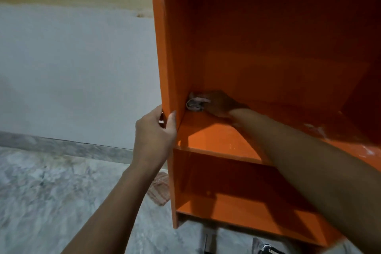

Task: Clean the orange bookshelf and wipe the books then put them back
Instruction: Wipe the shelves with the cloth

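A tall, glossy orange wooden bookshelf stands on a grey marble-patterned floor, close against a white wall with a grey skirting strip along its foot. The two hands are well apart. The left hand is clamped on the front edge of the bookshelf's left side panel, with the thumb on the inner face and the fingers wrapped round the outer face. The right hand reaches deep into the open compartment, its forearm crossing over the shelf board, and grips a crumpled grey-white cloth. The cloth sits in the back left corner, where the shelf board meets the side panel and the back wall (that corner is in heavy shadow, so exactly how the fingers lie on the cloth is hard to make out). Farther right on the same board there are pale smears on the orange surface. Below the board is a lower compartment, also orange inside. A pinkish woven rag lies on the floor just beside the bookshelf's left side, partly hidden behind the panel. At the bottom edge of the view, in front of the bookshelf, a dark object shows only in part and cannot be identified.
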The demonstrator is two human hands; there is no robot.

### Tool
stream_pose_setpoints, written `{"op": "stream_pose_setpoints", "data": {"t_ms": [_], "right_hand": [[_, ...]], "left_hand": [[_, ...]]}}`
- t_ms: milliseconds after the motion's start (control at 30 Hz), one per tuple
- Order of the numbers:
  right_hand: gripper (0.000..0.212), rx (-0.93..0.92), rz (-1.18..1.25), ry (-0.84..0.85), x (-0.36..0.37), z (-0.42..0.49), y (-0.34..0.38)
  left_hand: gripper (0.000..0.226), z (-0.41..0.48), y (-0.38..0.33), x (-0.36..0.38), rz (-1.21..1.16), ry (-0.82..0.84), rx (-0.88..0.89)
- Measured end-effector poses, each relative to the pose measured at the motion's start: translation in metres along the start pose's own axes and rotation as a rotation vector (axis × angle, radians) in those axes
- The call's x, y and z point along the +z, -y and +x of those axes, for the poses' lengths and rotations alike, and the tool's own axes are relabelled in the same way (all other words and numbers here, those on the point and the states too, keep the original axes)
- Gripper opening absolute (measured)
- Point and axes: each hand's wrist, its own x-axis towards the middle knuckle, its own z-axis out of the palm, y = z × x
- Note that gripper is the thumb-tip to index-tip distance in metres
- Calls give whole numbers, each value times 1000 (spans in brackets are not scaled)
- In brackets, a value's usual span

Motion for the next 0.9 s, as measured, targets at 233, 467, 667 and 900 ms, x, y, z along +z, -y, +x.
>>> {"op": "stream_pose_setpoints", "data": {"t_ms": [233,467,667,900], "right_hand": [[45,-195,109,96,0,-93,64],[54,-353,335,206,-18,-190,122],[53,-88,561,-114,-91,-180,60],[37,76,312,-228,-127,-100,-63]], "left_hand": [[12,2,-3,-5,-13,2,4],[22,0,-7,-7,32,-8,-42],[56,-48,-15,34,30,-198,-478],[28,-70,-41,71,-531,-155,-1024]]}}
